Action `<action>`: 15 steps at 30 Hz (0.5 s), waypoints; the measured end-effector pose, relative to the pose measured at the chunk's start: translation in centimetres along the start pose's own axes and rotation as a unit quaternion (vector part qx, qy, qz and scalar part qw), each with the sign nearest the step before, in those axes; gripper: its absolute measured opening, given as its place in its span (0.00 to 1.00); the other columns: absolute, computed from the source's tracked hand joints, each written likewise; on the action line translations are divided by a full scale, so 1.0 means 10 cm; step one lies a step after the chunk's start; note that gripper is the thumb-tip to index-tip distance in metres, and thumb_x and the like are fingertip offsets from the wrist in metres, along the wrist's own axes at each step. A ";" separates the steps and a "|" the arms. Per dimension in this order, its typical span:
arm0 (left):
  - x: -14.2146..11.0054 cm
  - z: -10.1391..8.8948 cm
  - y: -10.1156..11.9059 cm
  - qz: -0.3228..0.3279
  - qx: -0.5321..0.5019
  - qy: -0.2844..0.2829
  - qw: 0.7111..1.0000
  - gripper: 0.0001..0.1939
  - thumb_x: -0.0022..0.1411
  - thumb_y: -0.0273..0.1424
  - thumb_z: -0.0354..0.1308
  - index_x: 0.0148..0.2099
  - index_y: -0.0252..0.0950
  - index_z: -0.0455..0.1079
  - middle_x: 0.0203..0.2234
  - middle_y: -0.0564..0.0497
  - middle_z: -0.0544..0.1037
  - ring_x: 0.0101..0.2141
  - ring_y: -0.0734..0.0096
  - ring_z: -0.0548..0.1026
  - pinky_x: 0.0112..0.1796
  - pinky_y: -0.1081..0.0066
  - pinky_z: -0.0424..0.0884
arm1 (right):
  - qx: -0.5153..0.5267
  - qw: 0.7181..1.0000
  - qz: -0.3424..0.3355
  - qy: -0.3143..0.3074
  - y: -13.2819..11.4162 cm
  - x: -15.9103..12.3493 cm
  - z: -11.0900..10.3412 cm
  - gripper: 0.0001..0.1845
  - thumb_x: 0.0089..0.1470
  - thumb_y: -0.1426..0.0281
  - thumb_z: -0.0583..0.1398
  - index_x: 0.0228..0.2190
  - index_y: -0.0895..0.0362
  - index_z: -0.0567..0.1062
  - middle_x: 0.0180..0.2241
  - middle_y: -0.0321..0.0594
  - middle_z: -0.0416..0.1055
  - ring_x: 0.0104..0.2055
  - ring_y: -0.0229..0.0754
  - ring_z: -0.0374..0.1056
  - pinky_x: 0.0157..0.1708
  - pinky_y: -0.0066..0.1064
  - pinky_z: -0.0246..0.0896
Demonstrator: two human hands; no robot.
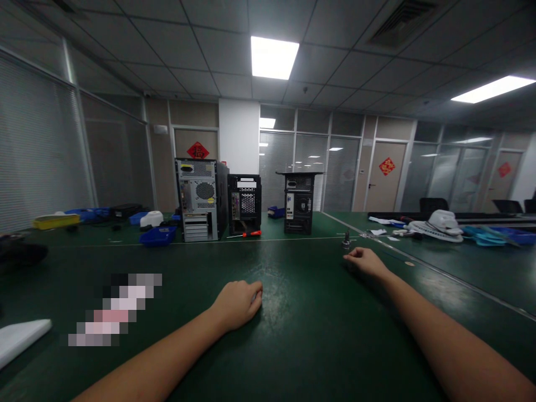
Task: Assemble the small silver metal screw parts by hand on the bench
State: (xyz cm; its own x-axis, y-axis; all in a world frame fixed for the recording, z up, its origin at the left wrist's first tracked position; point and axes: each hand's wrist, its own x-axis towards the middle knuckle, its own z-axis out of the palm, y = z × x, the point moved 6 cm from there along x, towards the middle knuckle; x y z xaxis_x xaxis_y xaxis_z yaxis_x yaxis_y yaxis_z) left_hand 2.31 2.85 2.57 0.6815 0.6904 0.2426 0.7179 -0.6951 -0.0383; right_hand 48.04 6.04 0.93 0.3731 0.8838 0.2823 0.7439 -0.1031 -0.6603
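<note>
My left hand (238,304) rests on the green table, its fingers curled closed; a small dark spot shows by the thumb, but I cannot make out what is inside. Farther out, my right hand (365,262) is low over the table with thumb and fingertips pinched together. Whatever the pinch holds is hidden or too small to name. Just beyond those fingertips stands a small upright metal piece (346,241) with a narrow top; whether the fingers touch it I cannot tell.
Three computer cases, a large one (199,201), a middle one (244,195) and a right one (298,204), stand across the table. A red-handled screwdriver (251,234) lies before the middle case. Blue bins (158,236) sit left; a white hat-like object (439,226) lies right. A strip (452,282) crosses the table.
</note>
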 end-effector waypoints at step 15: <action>0.01 0.03 -0.02 0.005 0.005 0.010 1.000 0.15 0.70 0.37 0.44 0.44 0.42 0.72 0.31 0.48 0.79 0.31 0.60 0.78 0.32 0.67 0.67 | 0.004 1.000 0.008 0.007 0.01 0.01 -0.06 0.15 0.56 0.69 0.56 0.40 0.56 0.81 0.44 0.43 0.80 0.46 0.47 0.74 0.48 0.33 0.63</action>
State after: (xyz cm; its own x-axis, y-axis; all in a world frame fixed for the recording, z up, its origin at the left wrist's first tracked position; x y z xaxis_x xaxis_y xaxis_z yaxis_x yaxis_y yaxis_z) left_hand 2.28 3.09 2.34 0.6858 0.6791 0.2618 0.7123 -0.7001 -0.0497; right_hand 48.51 5.86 1.29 0.3925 0.8757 0.2813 0.7333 -0.1133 -0.6705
